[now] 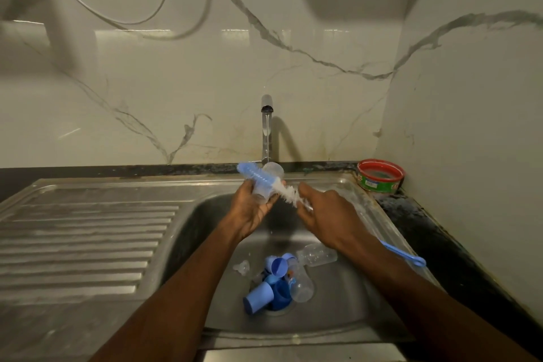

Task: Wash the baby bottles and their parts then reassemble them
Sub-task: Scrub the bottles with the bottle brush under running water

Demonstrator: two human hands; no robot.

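Observation:
Over the sink basin [205, 214], my left hand [251, 209] grips a clear baby bottle [273, 172] under the tap [266, 126], where water runs. My right hand [323, 211] holds the bottle brush [289, 194] by its stem. The brush's white bristles and blue sponge tip lie across the bottle, and its blue loop handle sticks out behind my right forearm. On the basin floor near the drain lie blue caps [260, 297], another blue cap [279, 266], two clear bottles [318, 254] [301, 288] and a clear teat [242, 267].
A ribbed steel draining board [82, 238] lies to the left of the basin. A red-rimmed green tub [380, 176] stands in the back right corner on the dark counter [435, 232]. Marble-patterned walls close in behind and on the right.

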